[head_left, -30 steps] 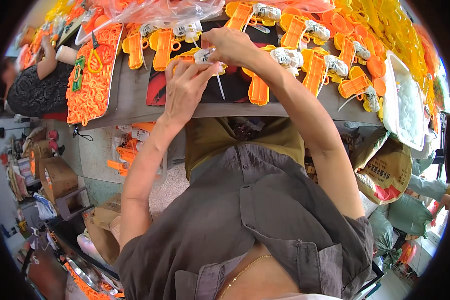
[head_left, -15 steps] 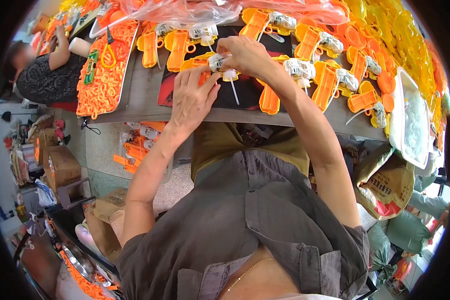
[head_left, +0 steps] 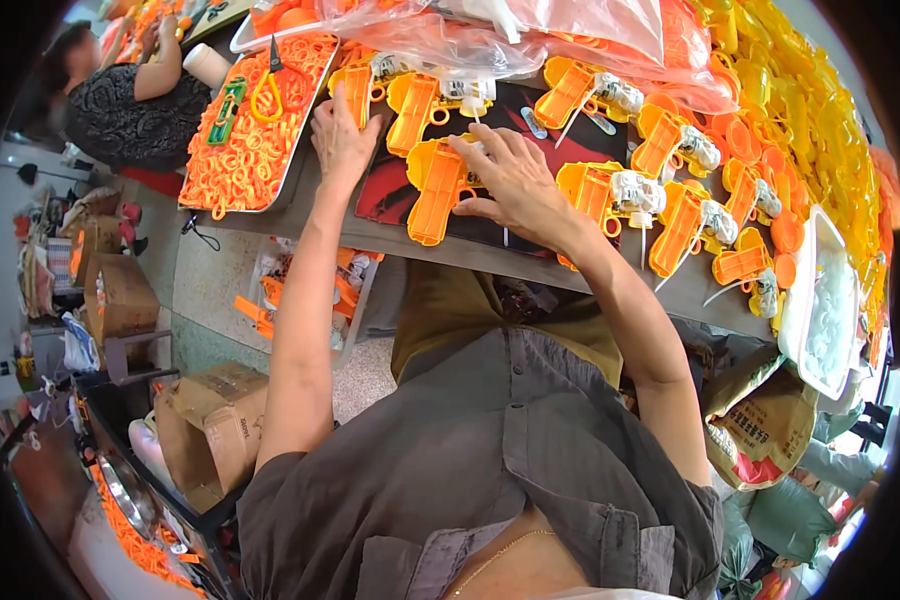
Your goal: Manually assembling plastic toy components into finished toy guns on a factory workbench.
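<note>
My right hand (head_left: 518,188) lies over the front part of an orange and yellow toy water gun (head_left: 432,205), its fingers spread and hiding most of the white part there. My left hand (head_left: 344,145) reaches to the far left of the row, where its stretched fingers touch the orange handle of another toy gun (head_left: 353,95). Just beyond my right hand lies a similar toy gun (head_left: 408,122) with a white printed cylinder (head_left: 470,95). To the right sits another toy gun (head_left: 585,190), and a thin white tube hangs from its white cylinder (head_left: 638,195).
A tray of small orange rings (head_left: 242,165) stands left, carrying yellow-handled snips (head_left: 268,98) and a green tool (head_left: 227,112). Several more guns lie right, near a white bin of clear parts (head_left: 820,300) and heaped yellow shells (head_left: 785,90). A co-worker (head_left: 120,110) sits at far left.
My hands have parted: the left moved off the middle gun to the far-left one, and the right stayed at the middle gun with its fingers now spread. The view has shifted.
</note>
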Action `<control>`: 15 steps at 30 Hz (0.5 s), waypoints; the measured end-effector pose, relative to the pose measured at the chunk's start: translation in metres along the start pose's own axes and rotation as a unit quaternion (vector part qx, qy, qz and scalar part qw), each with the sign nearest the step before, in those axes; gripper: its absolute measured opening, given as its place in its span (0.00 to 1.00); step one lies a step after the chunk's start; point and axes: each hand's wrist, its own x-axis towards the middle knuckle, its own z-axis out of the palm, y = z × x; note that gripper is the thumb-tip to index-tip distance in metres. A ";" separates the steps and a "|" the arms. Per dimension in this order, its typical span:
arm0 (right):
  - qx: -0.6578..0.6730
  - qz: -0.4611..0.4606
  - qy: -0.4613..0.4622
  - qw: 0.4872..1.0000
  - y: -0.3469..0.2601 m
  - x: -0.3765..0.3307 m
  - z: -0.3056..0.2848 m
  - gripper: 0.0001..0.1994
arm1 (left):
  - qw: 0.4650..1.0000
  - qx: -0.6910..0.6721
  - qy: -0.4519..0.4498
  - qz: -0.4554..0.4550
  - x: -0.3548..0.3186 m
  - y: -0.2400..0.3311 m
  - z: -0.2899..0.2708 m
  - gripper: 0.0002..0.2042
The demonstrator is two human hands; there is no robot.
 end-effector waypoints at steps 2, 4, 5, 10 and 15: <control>0.018 -0.011 0.006 1.000 -0.003 0.000 -0.002 0.39 | 1.000 -0.029 -0.002 -0.006 0.008 -0.016 0.011 0.37; 0.014 -0.015 0.006 1.000 -0.006 -0.002 0.000 0.39 | 0.996 -0.084 0.010 -0.002 0.012 -0.020 0.016 0.35; 0.012 -0.023 0.007 1.000 -0.009 -0.003 0.002 0.39 | 0.996 -0.088 0.008 0.001 0.012 -0.017 0.017 0.35; 0.019 -0.026 0.017 0.999 -0.032 0.015 0.018 0.39 | 0.989 -0.141 0.014 -0.033 0.006 -0.008 0.005 0.30; 0.020 -0.031 0.003 0.999 -0.043 0.037 0.032 0.39 | 0.999 -0.024 0.016 -0.023 0.012 0.021 -0.012 0.29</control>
